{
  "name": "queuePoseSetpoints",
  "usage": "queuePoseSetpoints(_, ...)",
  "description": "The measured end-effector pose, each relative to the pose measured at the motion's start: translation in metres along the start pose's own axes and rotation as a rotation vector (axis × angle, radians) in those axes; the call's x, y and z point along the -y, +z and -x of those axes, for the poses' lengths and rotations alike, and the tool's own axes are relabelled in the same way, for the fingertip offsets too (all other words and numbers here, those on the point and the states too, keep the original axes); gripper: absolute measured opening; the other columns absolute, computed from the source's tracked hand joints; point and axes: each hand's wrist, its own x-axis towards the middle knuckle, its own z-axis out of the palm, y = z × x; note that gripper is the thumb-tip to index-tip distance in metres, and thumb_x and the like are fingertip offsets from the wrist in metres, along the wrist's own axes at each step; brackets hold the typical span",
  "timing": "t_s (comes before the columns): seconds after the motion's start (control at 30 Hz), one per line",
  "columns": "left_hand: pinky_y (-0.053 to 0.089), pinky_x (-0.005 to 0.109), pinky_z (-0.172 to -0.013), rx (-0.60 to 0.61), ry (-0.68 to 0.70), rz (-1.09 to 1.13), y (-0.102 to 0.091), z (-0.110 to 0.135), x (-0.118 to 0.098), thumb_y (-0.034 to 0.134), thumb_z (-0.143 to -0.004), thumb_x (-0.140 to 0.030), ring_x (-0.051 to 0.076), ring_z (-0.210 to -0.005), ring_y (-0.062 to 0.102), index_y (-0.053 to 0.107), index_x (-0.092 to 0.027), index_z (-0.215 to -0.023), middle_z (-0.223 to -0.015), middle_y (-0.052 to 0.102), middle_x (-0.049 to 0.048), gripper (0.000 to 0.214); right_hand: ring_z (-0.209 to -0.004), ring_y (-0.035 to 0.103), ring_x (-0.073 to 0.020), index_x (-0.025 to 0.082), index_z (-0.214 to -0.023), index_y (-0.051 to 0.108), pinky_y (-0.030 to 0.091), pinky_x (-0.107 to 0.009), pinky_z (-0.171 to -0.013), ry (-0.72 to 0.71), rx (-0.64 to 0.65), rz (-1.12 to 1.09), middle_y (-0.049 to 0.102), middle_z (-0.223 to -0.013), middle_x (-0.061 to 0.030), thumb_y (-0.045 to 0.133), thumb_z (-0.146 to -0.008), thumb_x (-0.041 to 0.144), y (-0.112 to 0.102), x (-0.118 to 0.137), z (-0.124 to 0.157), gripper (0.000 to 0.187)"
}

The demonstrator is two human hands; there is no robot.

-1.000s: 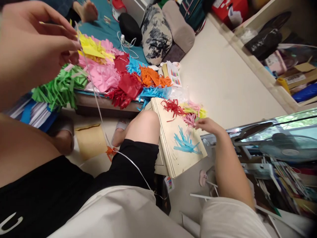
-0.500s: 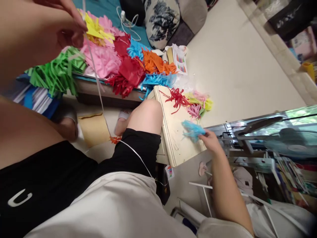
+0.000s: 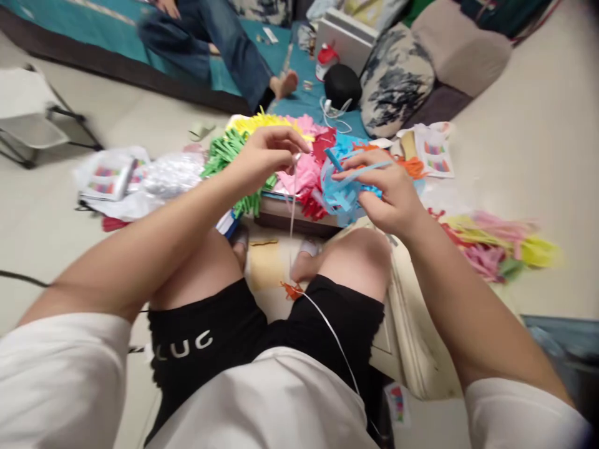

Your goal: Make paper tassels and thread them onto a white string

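My left hand [image 3: 262,156] pinches the top of a thin white ribbon [image 3: 292,206] that hangs down between my knees and runs across my lap, with a small orange scrap [image 3: 291,290] on it. My right hand [image 3: 388,190] is closed on a bundle of light blue fringed paper [image 3: 341,187], held close to the ribbon. Both hands hover above a heap of cut paper fringes in green, yellow, pink, red and orange [image 3: 262,149] on a low board.
A cream board [image 3: 412,330] beside my right knee carries pink, yellow and red fringes [image 3: 496,243]. Paper packs [image 3: 110,181] lie on the floor at left. Another person's legs [image 3: 224,43] rest on a teal mat; cushions [image 3: 397,78] sit behind.
My right hand picked the blue fringe off the cream board and brought it up beside my left hand. The view swung left and up, with both hands now central.
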Motion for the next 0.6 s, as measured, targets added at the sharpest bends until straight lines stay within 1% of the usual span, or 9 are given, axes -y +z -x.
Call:
queuePoseSetpoints(0.03, 0.054, 0.025, -0.061, -0.003, 0.001, 0.014, -0.001, -0.001, 0.001, 0.082, -0.080, -0.004, 0.009, -0.059, 0.061, 0.080, -0.018, -0.095, -0.071, 0.066, -0.0025, 0.021, -0.128, 0.080, -0.0360, 0.029, -0.115, 0.093, 0.059, -0.064, -0.126, -0.005, -0.052, -0.016, 0.084, -0.127, -0.0097, 0.067, -0.108, 0.038, 0.016, -0.006, -0.016, 0.028)
queuePoseSetpoints(0.1, 0.054, 0.023, -0.061, -0.022, 0.015, 0.007, -0.005, -0.003, 0.003, 0.080, -0.081, -0.005, 0.009, -0.061, 0.062, 0.081, -0.020, -0.104, -0.076, 0.067, -0.0026, 0.028, -0.124, 0.080, -0.0350, 0.027, -0.110, 0.091, 0.061, -0.062, -0.123, 0.003, -0.154, -0.048, 0.084, -0.123, -0.0120, 0.062, -0.116, 0.045, 0.045, -0.016, -0.041, 0.034)
queuePoseSetpoints(0.17, 0.055, 0.022, -0.061, -0.050, 0.038, -0.015, -0.009, -0.004, 0.006, 0.079, -0.082, -0.007, 0.009, -0.061, 0.063, 0.080, -0.022, -0.114, -0.081, 0.068, -0.0030, 0.035, -0.124, 0.079, -0.0355, 0.026, -0.110, 0.090, 0.060, -0.062, -0.123, 0.012, -0.239, -0.076, 0.083, -0.123, -0.0140, 0.060, -0.120, 0.054, 0.070, -0.024, -0.054, 0.043)
queuePoseSetpoints(0.23, 0.055, 0.022, -0.061, -0.067, 0.047, -0.036, -0.014, -0.006, 0.010, 0.078, -0.083, -0.008, 0.009, -0.061, 0.063, 0.079, -0.022, -0.120, -0.083, 0.069, -0.0032, 0.040, -0.127, 0.078, -0.0367, 0.025, -0.113, 0.090, 0.058, -0.064, -0.125, 0.025, -0.299, -0.104, 0.083, -0.123, -0.0147, 0.058, -0.121, 0.061, 0.091, -0.029, -0.057, 0.049)
queuePoseSetpoints(0.33, 0.058, 0.023, -0.063, -0.060, 0.016, -0.064, -0.018, -0.006, 0.013, 0.081, -0.083, -0.011, 0.010, -0.062, 0.065, 0.080, -0.021, -0.123, -0.085, 0.071, -0.0019, 0.042, -0.129, 0.076, -0.0369, 0.025, -0.120, 0.090, 0.059, -0.063, -0.122, 0.075, -0.363, -0.167, 0.082, -0.129, -0.0156, 0.056, -0.120, 0.066, 0.118, -0.029, -0.047, 0.053)
queuePoseSetpoints(0.4, 0.061, 0.025, -0.065, -0.037, -0.026, -0.066, -0.019, -0.005, 0.013, 0.082, -0.082, -0.012, 0.011, -0.063, 0.067, 0.081, -0.021, -0.124, -0.084, 0.073, -0.0012, 0.043, -0.130, 0.075, -0.0364, 0.025, -0.122, 0.089, 0.060, -0.061, -0.120, 0.102, -0.381, -0.177, 0.082, -0.131, -0.0161, 0.055, -0.120, 0.064, 0.131, -0.023, -0.037, 0.051)
queuePoseSetpoints(0.47, 0.063, 0.027, -0.067, -0.002, -0.088, -0.049, -0.017, -0.004, 0.010, 0.082, -0.080, -0.014, 0.012, -0.063, 0.069, 0.081, -0.020, -0.123, -0.082, 0.073, -0.0013, 0.043, -0.129, 0.074, -0.0363, 0.025, -0.120, 0.087, 0.059, -0.061, -0.120, 0.118, -0.379, -0.150, 0.082, -0.130, -0.0159, 0.056, -0.120, 0.058, 0.139, -0.016, -0.030, 0.046)
queuePoseSetpoints(0.53, 0.062, 0.026, -0.065, 0.026, -0.160, -0.030, -0.013, -0.003, 0.005, 0.083, -0.077, -0.015, 0.011, -0.059, 0.068, 0.081, -0.019, -0.115, -0.080, 0.073, -0.0019, 0.039, -0.128, 0.072, -0.0365, 0.025, -0.119, 0.086, 0.057, -0.061, -0.121, 0.127, -0.367, -0.120, 0.083, -0.130, -0.0155, 0.057, -0.118, 0.049, 0.142, -0.012, -0.026, 0.038)
queuePoseSetpoints(0.6, 0.057, 0.024, -0.058, 0.044, -0.217, -0.021, -0.008, -0.001, 0.000, 0.085, -0.074, -0.016, 0.009, -0.053, 0.062, 0.078, -0.018, -0.102, -0.079, 0.073, -0.0026, 0.029, -0.127, 0.071, -0.0369, 0.024, -0.117, 0.085, 0.055, -0.062, -0.121, 0.134, -0.356, -0.109, 0.083, -0.130, -0.0152, 0.059, -0.115, 0.041, 0.141, -0.012, -0.025, 0.031)
